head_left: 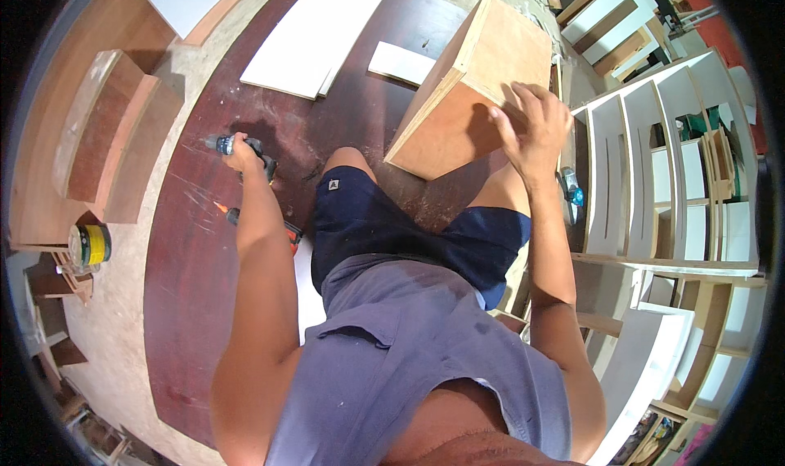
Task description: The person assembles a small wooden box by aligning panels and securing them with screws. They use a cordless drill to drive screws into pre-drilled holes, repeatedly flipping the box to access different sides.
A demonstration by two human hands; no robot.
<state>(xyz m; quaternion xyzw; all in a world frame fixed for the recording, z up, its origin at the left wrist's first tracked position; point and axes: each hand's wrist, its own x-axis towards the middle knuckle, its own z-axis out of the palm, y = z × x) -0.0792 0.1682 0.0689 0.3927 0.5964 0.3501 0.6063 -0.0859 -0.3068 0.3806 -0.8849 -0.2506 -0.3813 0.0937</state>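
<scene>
Head view: one drill (245, 151), one plywood box (470, 90).

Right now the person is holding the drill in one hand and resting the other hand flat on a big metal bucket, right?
Not quite. The left hand does hold the drill, but the right hand rests on a wooden box made of plywood, not a metal bucket. The head view shows the box standing on the dark workbench.

Single head-worn fisheye view, looking steeply down from above the person's own body.
Torso fills 6 o'clock, close; the dark workbench (204, 245) stretches toward 12 o'clock; white shelving (695, 180) curves at 3 o'clock.
</scene>
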